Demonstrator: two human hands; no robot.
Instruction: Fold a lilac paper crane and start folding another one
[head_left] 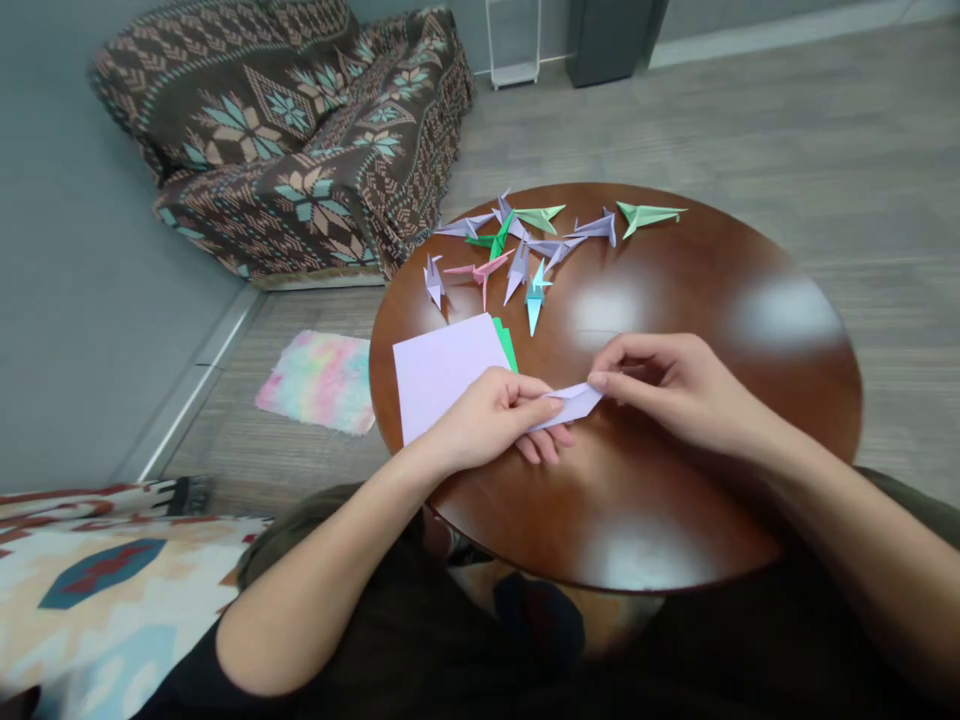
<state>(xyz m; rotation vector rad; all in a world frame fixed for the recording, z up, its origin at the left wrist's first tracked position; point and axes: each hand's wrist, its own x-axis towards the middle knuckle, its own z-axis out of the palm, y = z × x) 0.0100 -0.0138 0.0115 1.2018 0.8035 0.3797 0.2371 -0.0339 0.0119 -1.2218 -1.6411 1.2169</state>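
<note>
- Two hands meet over the table (720, 260), and from where I stand one lilac folded paper (576, 403) bridges the gap between them, just to the right of the paper stack (446, 370)

- Its long axis runs from hand to hand, roughly sideways before the person, the right end set a little farther away than the left; where the left end stops I cannot say, since a thumb covers it

- The left hand (499, 410) is the one nearer the paper stack, lying over its near right part; it has a narrow hold on the folded paper, thumb on top and fingers beneath, with the free length pointing off to the right

- The right hand (664, 375) is farther to the right of the paper stack, thumb and forefinger pinched together on the right tip, so for this hand the folded paper lies to the left

- Neither hand is nearer the folded paper, as both touch it, and only a short middle stretch shows between them

- Whether it brushes the table or hangs just above, I cannot tell from here

- Beyond the paper stack sits a loose crowd of paper birds: a pink bird (480, 271) close to its far edge, a blue bird (534, 300) near its far right corner, while green sheets (507, 345) poke out along its right side
</note>
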